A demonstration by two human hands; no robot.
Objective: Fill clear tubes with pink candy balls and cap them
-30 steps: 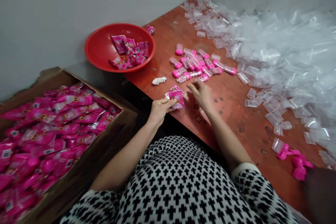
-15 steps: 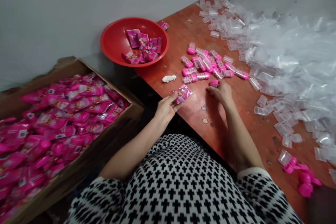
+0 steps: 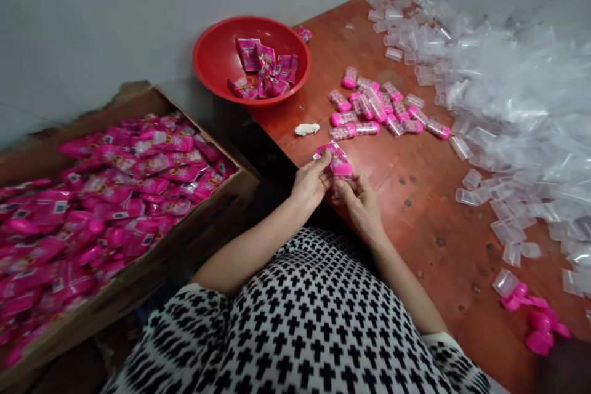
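Over the table's near edge, my left hand [image 3: 313,183] is closed on a pink printed packet [image 3: 333,149], thumb on top. Right beside it my right hand [image 3: 362,202] pinches a small tube with a pink cap [image 3: 342,169]. The capped end lies against the packet; whether it is inside the packet's mouth I cannot tell. My fingers hide most of the tube's body. Beyond the hands lies a pile of clear tubes with pink caps [image 3: 368,127], pale pink beads inside them. A small white object [image 3: 307,129] sits left of that pile.
A red bowl [image 3: 203,68] with several pink packets stands at the back left. On the left, a cardboard box [image 3: 247,181] is full of filled pink packets. Empty clear tubes [image 3: 508,111] heap over the table's right side. Bright pink plastic pieces [image 3: 540,326] lie at the lower right.
My right hand has lifted a capped tube from the near side of the pile and brought it left to the packet. The camera view has shifted slightly.
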